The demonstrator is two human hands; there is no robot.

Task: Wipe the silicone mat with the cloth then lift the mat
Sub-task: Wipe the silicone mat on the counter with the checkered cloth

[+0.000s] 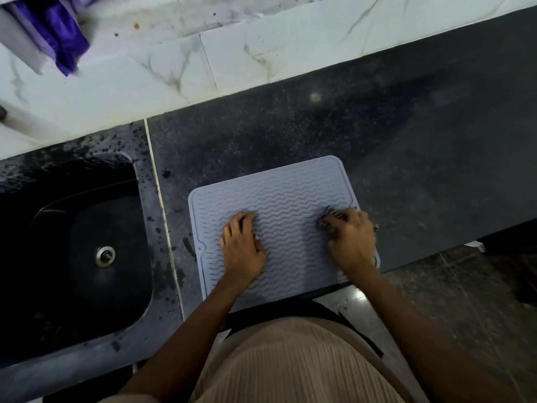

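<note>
Two hands rest on a pale grey silicone mat [286, 199] that lies flat on the dark speckled counter [377, 135], at the counter's near edge. Its near border reaches or slightly overhangs that edge, and its near right corner projects past it. The mat's long axis runs from the near edge toward the back wall, tilted a little to the right, and its wavy ribs run crosswise. Its far corners are rounded and a raised rim frames the ribbed field. The left hand [242, 242] lies palm down on the left half, fingers spread and bent, fingertips pressing the ribs and holding nothing. The right hand [350, 237] sits at the mat's right border, fingers curled round a small dark bunched thing, apparently the cloth [329, 218], though motion blur leaves this uncertain. Bare counter extends beyond the mat's far edge to the wall and widely to its right. Left of the mat, a pale seam [162, 205] crosses the counter, and beyond it is a dark sink [87, 242] with a metal drain [105, 256]. White marbled tiles [203, 62] back the counter. A purple item [58, 27] hangs at the far left corner.
</note>
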